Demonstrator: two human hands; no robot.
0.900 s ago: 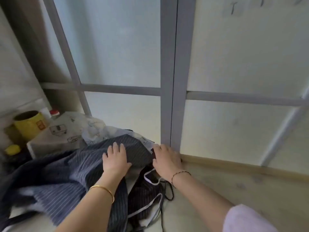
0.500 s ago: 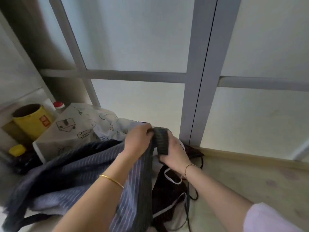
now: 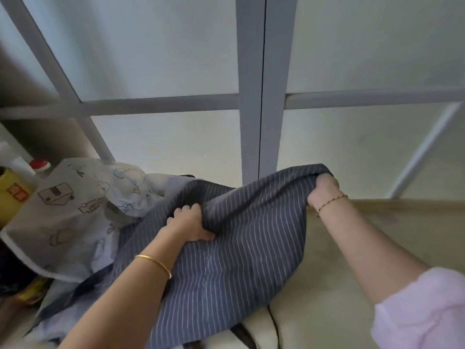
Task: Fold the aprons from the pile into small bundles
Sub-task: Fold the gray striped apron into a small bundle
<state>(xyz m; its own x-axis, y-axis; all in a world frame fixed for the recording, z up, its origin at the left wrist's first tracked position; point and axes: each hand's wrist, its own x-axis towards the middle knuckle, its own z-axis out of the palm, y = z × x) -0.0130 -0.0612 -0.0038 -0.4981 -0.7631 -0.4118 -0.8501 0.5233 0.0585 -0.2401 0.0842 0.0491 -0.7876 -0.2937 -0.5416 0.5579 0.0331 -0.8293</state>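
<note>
Left hand (image 3: pixel 189 224) grips bunched fold along top edge of dark grey apron with thin white stripes (image 3: pixel 241 248), fingers curled over cloth, thumb flat on front. Right hand (image 3: pixel 324 188) clutches far corner of same edge, fingers wrapped in fabric. Apron stretched between hands, hanging down over pale surface (image 3: pixel 339 285). Thin gold bangle (image 3: pixel 154 263) on left wrist, fine chain bracelet (image 3: pixel 331 203) on right. Pale printed cloth with cartoon drawings (image 3: pixel 75 210) heaped just left, touching apron. Yellow tub (image 3: pixel 12 192) beyond, at far left.
</note>
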